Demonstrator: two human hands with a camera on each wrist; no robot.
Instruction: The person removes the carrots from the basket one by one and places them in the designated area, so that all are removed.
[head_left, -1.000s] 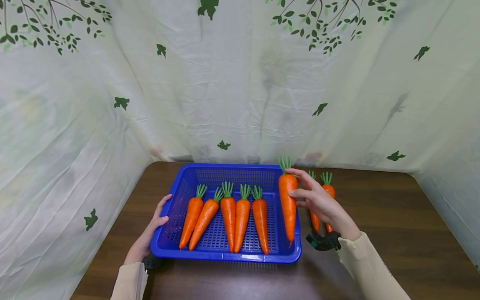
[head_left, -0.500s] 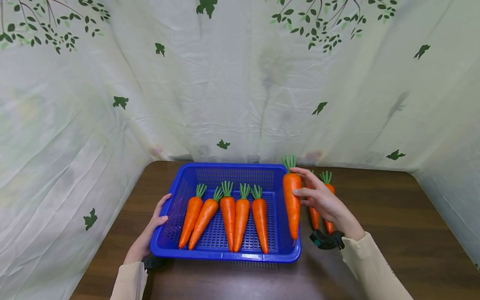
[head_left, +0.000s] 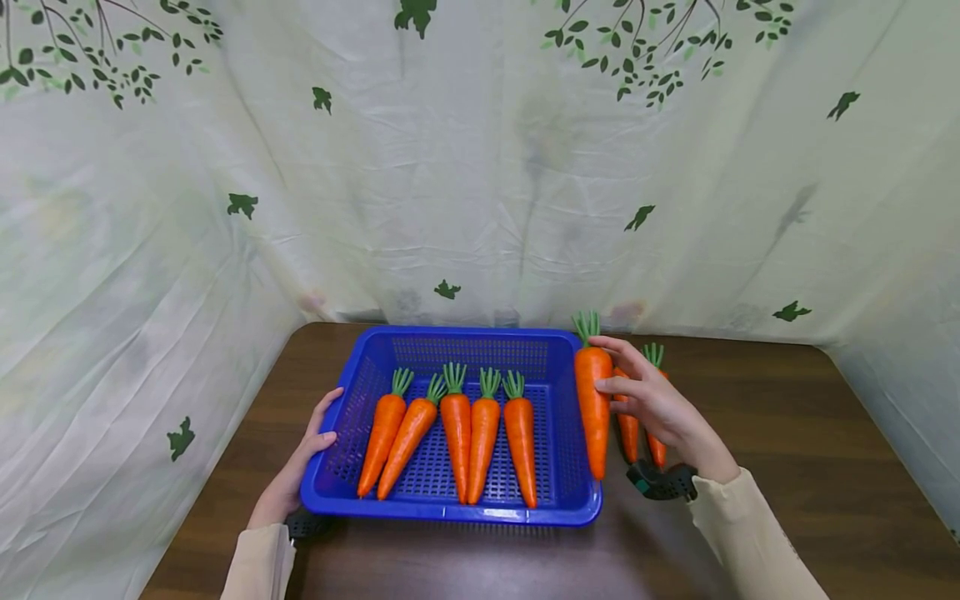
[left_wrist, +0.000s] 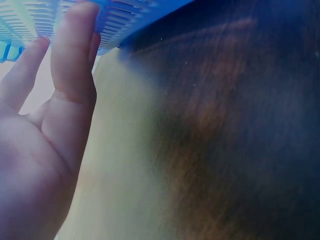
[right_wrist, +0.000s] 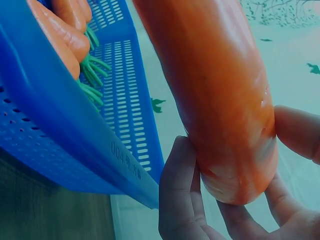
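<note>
A blue plastic basket (head_left: pixel 551 500) stands on the table with several orange carrots (head_left: pixel 521 450) lying side by side in it, green tops toward the back. My left hand (head_left: pixel 300 462) holds the basket's left side, its thumb at the rim. Over the right rim, my right hand (head_left: pixel 652 404) grips another carrot (head_left: pixel 592 408) near its top, the tip pointing toward me. In the right wrist view, fingers and thumb lie on both sides of this carrot (right_wrist: pixel 215 90), apart from the basket wall (right_wrist: pixel 100 145).
Two more carrots (head_left: pixel 628 429) lie on the brown table (head_left: pixel 780 433) right of the basket, partly hidden behind my right hand. A pale cloth with leaf prints (head_left: pixel 480 192) hangs behind the table and along its sides.
My right hand has moved rightward with the carrot, from above the inside of the basket to over its right rim. The left hand and the basket have stayed put.
</note>
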